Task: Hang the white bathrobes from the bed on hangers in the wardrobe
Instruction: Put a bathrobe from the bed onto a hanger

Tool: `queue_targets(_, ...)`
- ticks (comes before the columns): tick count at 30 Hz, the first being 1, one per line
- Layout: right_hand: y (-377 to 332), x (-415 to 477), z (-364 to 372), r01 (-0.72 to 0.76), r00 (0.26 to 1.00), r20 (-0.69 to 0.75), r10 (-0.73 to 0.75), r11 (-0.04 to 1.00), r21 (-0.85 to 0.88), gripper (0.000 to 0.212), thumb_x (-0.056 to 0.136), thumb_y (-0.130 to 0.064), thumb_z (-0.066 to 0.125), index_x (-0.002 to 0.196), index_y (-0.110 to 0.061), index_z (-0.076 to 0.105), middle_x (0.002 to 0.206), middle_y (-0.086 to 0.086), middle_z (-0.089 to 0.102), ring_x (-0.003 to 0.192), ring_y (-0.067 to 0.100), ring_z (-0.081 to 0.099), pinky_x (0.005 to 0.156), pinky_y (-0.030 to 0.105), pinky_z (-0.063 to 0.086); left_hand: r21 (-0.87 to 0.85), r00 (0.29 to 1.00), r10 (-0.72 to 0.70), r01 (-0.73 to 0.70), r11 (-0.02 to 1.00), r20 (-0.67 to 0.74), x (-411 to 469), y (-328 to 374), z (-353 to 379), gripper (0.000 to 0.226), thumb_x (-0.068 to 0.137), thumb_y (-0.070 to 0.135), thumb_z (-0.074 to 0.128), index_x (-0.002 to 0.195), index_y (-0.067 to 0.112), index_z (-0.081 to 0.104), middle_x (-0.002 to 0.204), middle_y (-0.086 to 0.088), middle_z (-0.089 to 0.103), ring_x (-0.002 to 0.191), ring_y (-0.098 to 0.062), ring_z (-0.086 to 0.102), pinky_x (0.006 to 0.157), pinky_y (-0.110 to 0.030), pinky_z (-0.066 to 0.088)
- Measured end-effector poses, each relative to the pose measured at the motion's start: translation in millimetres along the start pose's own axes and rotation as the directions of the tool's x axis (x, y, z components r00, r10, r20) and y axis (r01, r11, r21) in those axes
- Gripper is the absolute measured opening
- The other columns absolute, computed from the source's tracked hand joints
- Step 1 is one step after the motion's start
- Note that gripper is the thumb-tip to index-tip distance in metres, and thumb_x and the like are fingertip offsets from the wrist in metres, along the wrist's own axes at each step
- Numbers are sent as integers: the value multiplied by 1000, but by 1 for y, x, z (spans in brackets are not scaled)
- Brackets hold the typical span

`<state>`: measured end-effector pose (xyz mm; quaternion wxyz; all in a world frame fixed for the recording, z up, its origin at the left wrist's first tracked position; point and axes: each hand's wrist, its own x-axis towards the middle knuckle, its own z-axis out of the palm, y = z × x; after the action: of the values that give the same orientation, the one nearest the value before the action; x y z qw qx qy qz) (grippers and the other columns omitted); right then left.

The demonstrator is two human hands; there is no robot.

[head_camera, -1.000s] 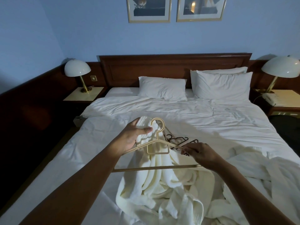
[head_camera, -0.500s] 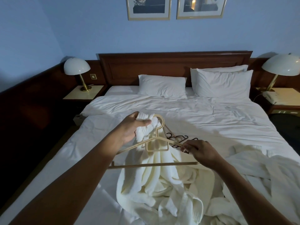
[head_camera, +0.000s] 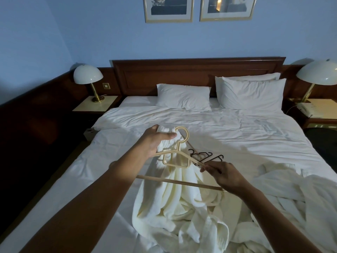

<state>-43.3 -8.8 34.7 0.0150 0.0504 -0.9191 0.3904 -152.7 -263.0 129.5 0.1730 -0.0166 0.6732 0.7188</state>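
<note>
Both arms reach forward, left grip [head_camera: 155, 140] and right grip [head_camera: 221, 175] closed.

Second bathrobe [head_camera: 299, 194] cut off at right edge; black hangers [head_camera: 206, 155] partly hidden behind beige hanger [head_camera: 179, 156].

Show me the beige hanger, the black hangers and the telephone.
beige hanger [head_camera: 183, 133], head view, on its hook loop.
black hangers [head_camera: 202, 154], head view, on the tangle lying on the bedsheet.
telephone [head_camera: 306, 108], head view, on its body.

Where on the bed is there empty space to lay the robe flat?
The bare sheet between the left hand and the bed's left edge. Also the wide strip between the white pillows and the black hangers. The lower right is crowded with a rumpled white bathrobe.
</note>
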Motion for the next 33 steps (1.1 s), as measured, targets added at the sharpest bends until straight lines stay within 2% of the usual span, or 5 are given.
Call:
queue_targets(6, -10, -2, 2, -37, 995, 92, 42, 998, -59, 22, 105, -30, 52, 95, -35, 71, 64, -21, 61, 52, 3, 52, 61, 27, 42, 55, 1000, -10, 10, 998, 4, 2, -6, 4, 50, 79, 32, 89, 111, 11, 57, 115, -1, 67, 112, -21, 62, 102, -39, 48)
queue_targets(13, -43, 12, 15, 111, 988, -98, -117, 992, -66, 24, 97, -30, 65, 120, -26, 69, 116, -11, 70, 109, 15, 64, 98, 36, 47, -31, 982, 113, -119, 992, -149, -7, -17, 16, 35, 79, 6, 85, 104, 3, 62, 97, -14, 71, 83, -25, 72, 62, -29, 54)
queue_targets(19, -91, 31, 26, -54, 910, -363, 197, 928, 369, 16, 103, -37, 56, 100, -23, 63, 89, -4, 74, 79, 12, 72, 77, 41, 60, 75, 961, 197, -186, 980, -194, -11, -32, 22, 58, 72, 29, 93, 119, 14, 63, 117, -3, 70, 104, -20, 67, 75, -29, 48)
queue_targets(23, -98, 29, 28, 68, 895, -411, 174, 856, 512, 8, 105, -29, 57, 107, -22, 57, 83, 4, 72, 67, 17, 73, 58, 36, 62, 110, 972, 193, -179, 978, -137, -19, -37, 23, 31, 79, 21, 88, 96, 17, 62, 87, 7, 69, 77, -2, 66, 66, -19, 49)
queue_targets(33, -97, 33, 22, 8, 851, -443, 281, 837, 547, 4, 99, -22, 66, 101, -20, 62, 66, 6, 72, 54, 23, 70, 53, 36, 60, -399, 972, -95, 176, 900, 215, -20, -43, 3, 13, 83, 13, 74, 90, 9, 64, 113, -16, 62, 114, -29, 58, 103, -38, 42)
